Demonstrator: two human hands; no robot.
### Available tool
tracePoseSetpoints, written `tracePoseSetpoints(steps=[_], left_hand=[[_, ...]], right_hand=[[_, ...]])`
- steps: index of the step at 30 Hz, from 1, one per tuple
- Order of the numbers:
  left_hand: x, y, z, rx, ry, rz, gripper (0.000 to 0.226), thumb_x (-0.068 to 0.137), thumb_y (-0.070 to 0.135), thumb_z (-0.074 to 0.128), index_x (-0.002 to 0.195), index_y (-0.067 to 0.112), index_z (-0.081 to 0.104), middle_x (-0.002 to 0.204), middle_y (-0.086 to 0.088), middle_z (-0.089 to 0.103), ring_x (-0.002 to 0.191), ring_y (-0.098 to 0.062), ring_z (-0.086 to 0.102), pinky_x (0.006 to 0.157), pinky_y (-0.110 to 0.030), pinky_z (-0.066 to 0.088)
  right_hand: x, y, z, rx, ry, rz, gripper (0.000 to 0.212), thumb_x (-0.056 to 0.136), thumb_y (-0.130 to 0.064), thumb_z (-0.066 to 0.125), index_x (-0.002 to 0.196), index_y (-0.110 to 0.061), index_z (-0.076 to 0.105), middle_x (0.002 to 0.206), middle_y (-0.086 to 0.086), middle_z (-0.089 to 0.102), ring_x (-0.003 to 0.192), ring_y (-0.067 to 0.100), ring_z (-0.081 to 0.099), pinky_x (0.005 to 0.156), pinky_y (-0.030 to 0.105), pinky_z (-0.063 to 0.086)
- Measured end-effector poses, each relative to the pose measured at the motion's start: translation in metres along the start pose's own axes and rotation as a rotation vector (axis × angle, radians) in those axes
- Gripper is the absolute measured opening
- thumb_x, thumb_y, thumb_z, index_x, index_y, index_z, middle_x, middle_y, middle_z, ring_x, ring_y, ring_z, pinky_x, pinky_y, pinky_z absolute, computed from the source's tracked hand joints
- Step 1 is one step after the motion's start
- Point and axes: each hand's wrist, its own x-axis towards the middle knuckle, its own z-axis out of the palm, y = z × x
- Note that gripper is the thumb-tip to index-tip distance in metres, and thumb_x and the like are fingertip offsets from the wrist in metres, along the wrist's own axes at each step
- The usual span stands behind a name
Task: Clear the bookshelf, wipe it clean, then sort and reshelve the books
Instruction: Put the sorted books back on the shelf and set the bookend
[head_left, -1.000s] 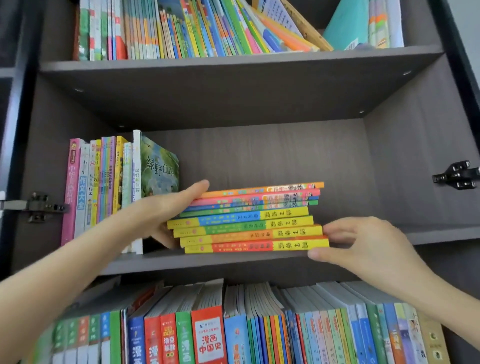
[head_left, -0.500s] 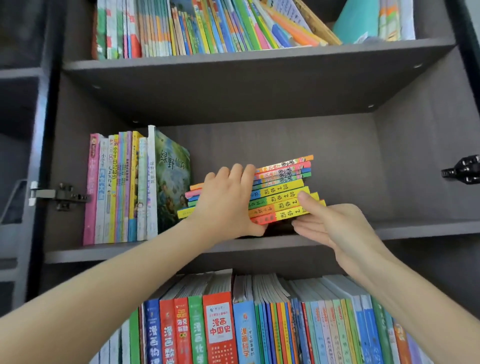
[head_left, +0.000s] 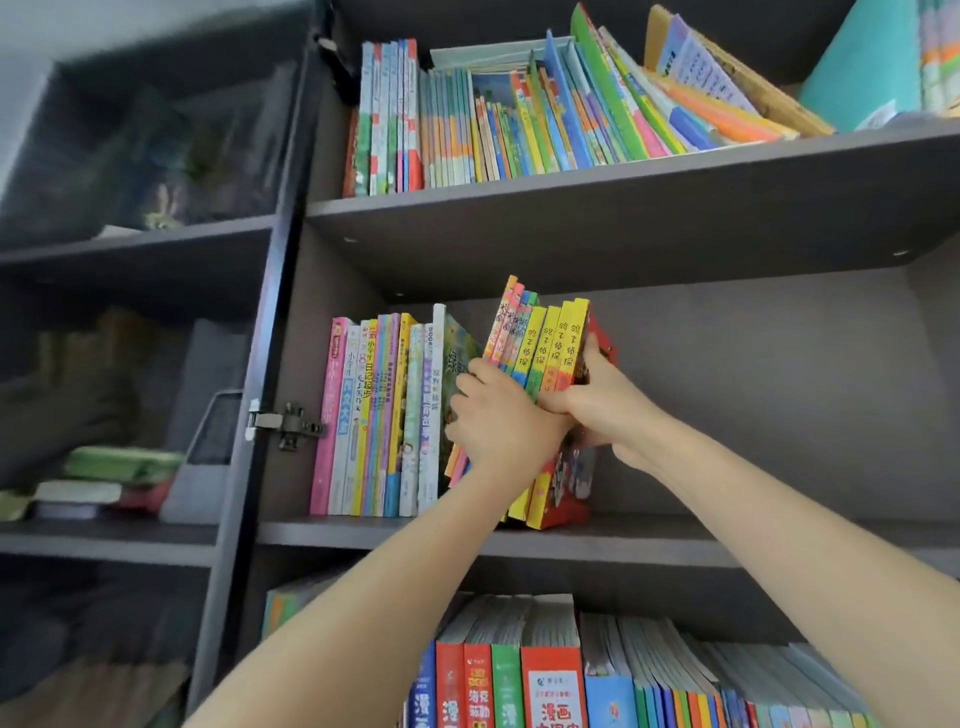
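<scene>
A bundle of thin colourful books (head_left: 545, 343) stands almost upright on the middle shelf (head_left: 675, 535) of the dark bookcase, tilted a little to the right. My left hand (head_left: 498, 415) grips the bundle from its left side and front, fingers curled round the spines. My right hand (head_left: 602, 405) holds it from the right, thumb against the red cover. Just left of the bundle stands a row of upright books (head_left: 384, 415), ending in a green-covered book (head_left: 457, 353) that the bundle nearly touches.
The upper shelf (head_left: 623, 182) holds many leaning thin books. More books (head_left: 571, 675) fill the lower shelf. A metal hinge (head_left: 285, 423) sits on the divider at left, beside a side compartment with flat items (head_left: 114, 478). The right half of the middle shelf is bare.
The book stack was lying flat on the shelf; both hands have lifted and turned it upright beside the standing row. The camera view has shifted right and upward.
</scene>
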Motion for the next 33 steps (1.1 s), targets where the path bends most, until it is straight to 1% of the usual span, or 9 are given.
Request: tracePoseSetpoints(steps=[4, 8, 12, 14, 16, 21, 26, 31, 33], left_hand=[[0.015, -0.025, -0.008, -0.079, -0.099, -0.058, 0.109, 0.073, 0.065, 0.066, 0.144, 0.003, 0.011, 0.142, -0.014, 0.031, 0.132, -0.028, 0.035, 0.106, -0.043, 0.039], [0.014, -0.065, -0.016, 0.229, -0.122, 0.071, 0.116, 0.073, 0.084, 0.040, 0.148, 0.002, 0.008, 0.151, -0.014, 0.024, 0.139, -0.031, 0.025, 0.114, -0.042, 0.025], [0.017, -0.102, 0.000, -0.343, -0.368, 0.071, 0.094, 0.090, 0.062, 0.041, 0.148, 0.025, -0.023, 0.161, -0.006, 0.008, 0.141, -0.027, 0.031, 0.109, -0.049, 0.038], [0.014, -0.102, 0.000, -0.496, -0.264, 0.077, 0.074, 0.090, 0.055, 0.032, 0.151, 0.035, -0.005, 0.158, -0.004, 0.020, 0.137, -0.025, 0.039, 0.104, -0.048, 0.044], [0.015, -0.096, 0.001, -0.459, -0.082, 0.102, 0.065, 0.095, 0.055, 0.019, 0.152, 0.027, 0.008, 0.160, -0.002, 0.011, 0.145, -0.027, 0.021, 0.115, -0.048, 0.029], [0.032, -0.084, 0.017, -0.509, -0.056, -0.014, 0.073, 0.097, 0.057, 0.013, 0.152, 0.016, -0.011, 0.161, -0.004, 0.001, 0.148, -0.024, -0.002, 0.120, -0.046, 0.001], [0.037, -0.075, 0.042, -0.037, -0.179, -0.078, 0.072, 0.099, 0.051, 0.005, 0.145, 0.004, -0.025, 0.155, -0.013, -0.027, 0.143, -0.024, -0.025, 0.117, -0.043, -0.013], [0.028, -0.074, 0.041, 0.146, -0.221, -0.059, 0.080, 0.090, 0.059, -0.006, 0.141, 0.002, -0.029, 0.155, -0.017, -0.026, 0.144, -0.027, -0.022, 0.119, -0.042, -0.008], [0.023, -0.078, 0.038, 0.252, -0.240, -0.032, 0.080, 0.094, 0.059, 0.001, 0.144, 0.001, -0.025, 0.156, -0.018, -0.023, 0.146, -0.029, -0.017, 0.119, -0.042, -0.006]], right_hand=[[0.012, -0.008, 0.018, -0.012, -0.151, 0.008, 0.103, 0.087, -0.009, 0.067, 0.153, -0.031, -0.009, 0.143, -0.001, 0.046, 0.131, 0.023, 0.042, 0.105, 0.050, 0.037], [0.009, -0.011, 0.036, -0.075, -0.233, -0.047, 0.087, 0.093, -0.007, 0.058, 0.153, -0.034, 0.002, 0.124, -0.007, 0.054, 0.110, 0.011, 0.052, 0.086, 0.033, 0.046], [-0.008, 0.001, 0.044, -0.160, -0.209, -0.085, 0.083, 0.097, -0.022, 0.054, 0.152, -0.037, -0.007, 0.142, -0.006, 0.046, 0.112, 0.010, 0.050, 0.094, 0.035, 0.044], [-0.016, 0.009, 0.046, -0.198, -0.253, -0.049, 0.088, 0.097, -0.029, 0.054, 0.150, -0.038, -0.015, 0.143, -0.006, 0.045, 0.105, 0.009, 0.050, 0.092, 0.033, 0.045], [-0.017, 0.016, 0.047, -0.220, -0.294, -0.015, 0.092, 0.095, -0.036, 0.055, 0.148, -0.038, -0.021, 0.144, -0.005, 0.044, 0.097, 0.006, 0.052, 0.080, 0.025, 0.047], [0.007, 0.025, 0.042, -0.207, -0.356, 0.041, 0.101, 0.092, -0.035, 0.060, 0.146, -0.039, -0.025, 0.146, -0.004, 0.042, 0.109, 0.011, 0.050, 0.099, 0.039, 0.043], [0.043, 0.047, 0.040, -0.219, -0.313, 0.117, 0.104, 0.092, -0.023, 0.062, 0.146, -0.039, -0.025, 0.142, 0.003, 0.047, 0.119, 0.023, 0.052, 0.096, 0.047, 0.044], [0.053, 0.059, 0.043, -0.211, -0.296, 0.121, 0.102, 0.092, -0.022, 0.062, 0.147, -0.040, -0.023, 0.138, 0.001, 0.049, 0.111, 0.020, 0.052, 0.083, 0.038, 0.046], [0.054, 0.062, 0.044, -0.196, -0.292, 0.135, 0.104, 0.091, -0.018, 0.062, 0.146, -0.042, -0.022, 0.139, 0.001, 0.048, 0.115, 0.021, 0.050, 0.095, 0.048, 0.043]])
